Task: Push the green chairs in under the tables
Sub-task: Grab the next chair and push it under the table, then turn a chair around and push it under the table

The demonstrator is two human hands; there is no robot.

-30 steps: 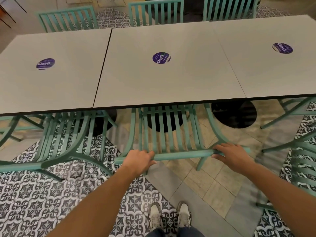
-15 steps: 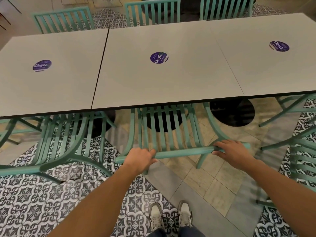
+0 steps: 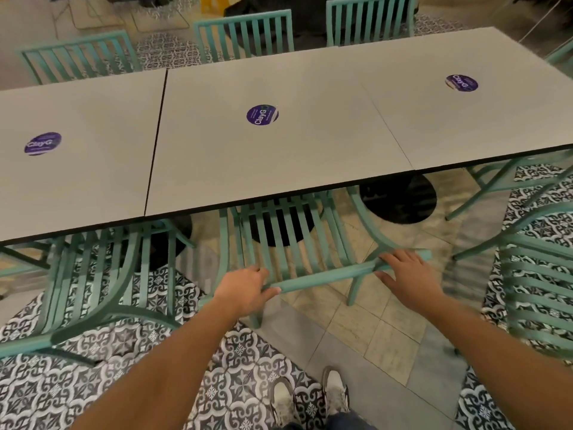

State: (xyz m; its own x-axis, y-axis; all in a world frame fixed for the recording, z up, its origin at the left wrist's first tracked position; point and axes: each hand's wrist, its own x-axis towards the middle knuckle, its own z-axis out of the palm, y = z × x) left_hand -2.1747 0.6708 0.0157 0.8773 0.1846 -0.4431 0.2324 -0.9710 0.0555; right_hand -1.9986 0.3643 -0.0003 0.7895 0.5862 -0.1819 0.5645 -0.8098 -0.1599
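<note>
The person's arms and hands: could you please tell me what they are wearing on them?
Nothing shows on them: both forearms are bare to the frame edge, with no sleeves, gloves, watch or rings visible on the left hand or the right hand.

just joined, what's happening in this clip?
A person is pushing a green slatted chair under the middle grey square table. The left hand grips the chair's top rail; the right hand rests on it with loosely bent fingers. The seat is already under the tabletop.
</note>
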